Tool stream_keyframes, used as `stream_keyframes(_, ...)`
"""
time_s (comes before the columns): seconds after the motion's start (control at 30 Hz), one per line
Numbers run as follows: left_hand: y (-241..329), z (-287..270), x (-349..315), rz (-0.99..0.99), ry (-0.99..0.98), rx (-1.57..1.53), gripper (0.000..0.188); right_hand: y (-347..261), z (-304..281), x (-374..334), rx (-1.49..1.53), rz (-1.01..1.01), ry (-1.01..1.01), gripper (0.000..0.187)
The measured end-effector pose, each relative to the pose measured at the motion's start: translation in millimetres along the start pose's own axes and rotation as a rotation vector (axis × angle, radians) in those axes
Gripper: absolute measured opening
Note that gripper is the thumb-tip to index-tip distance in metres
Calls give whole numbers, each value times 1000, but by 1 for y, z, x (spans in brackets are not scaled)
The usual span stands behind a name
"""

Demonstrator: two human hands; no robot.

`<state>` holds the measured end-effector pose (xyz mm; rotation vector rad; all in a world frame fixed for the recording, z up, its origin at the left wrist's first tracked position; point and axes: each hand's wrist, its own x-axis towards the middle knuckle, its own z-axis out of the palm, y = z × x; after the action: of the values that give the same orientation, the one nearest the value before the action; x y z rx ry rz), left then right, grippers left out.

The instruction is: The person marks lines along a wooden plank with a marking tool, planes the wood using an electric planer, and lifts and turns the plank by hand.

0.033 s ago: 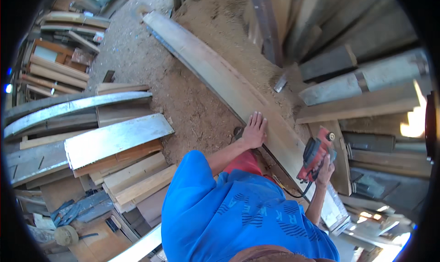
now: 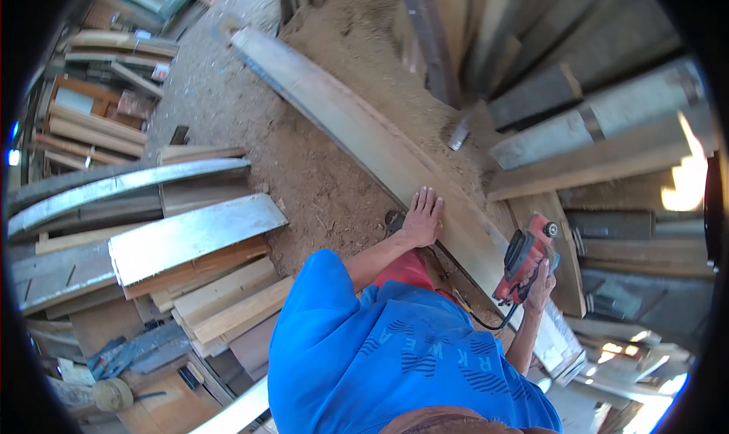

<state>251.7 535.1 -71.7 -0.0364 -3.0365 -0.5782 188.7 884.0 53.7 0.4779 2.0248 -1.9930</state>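
- The left hand (image 2: 423, 220) lies palm down, its fingers laid out nearly straight and gripping nothing; they rest flat on the long board (image 2: 472, 240).
- That board runs slantwise under the left fingers, its far end ahead and to their left, its near end closer to the body, below the right fingers.
- The right hand (image 2: 540, 284) has its fingers curled around the handle of the red power tool (image 2: 522, 261).
- The tool sits just ahead and left of the right fingers, over the board's right edge; whether it touches the wood I cannot tell.
- A dark cord (image 2: 487, 326) loops to the left of the right fingers, nearer the body.
- Well to the left of the left fingers, a pale plank (image 2: 199, 235) tops a pile of wood, with a curved white strip (image 2: 129, 185) just beyond it.
- Ahead and right of both hands' fingers, a whitish plank (image 2: 630, 109) lies among other timber.
- Bare brown ground (image 2: 307, 183) shows left of the left fingers, between the board and the pile.
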Motion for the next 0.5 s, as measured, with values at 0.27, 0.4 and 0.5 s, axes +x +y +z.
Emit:
stream_keyframes(0.27,159,73,-23,33,-263,163,81,40,-203,-119,-24,7,277,35)
stream_keyframes(0.4,233,95,-38,135,-441,194,83,52,-281,-173,-42,61,406,30)
stream_keyframes(0.5,283,114,-57,220,-483,160,84,65,-327,-195,24,49,562,38)
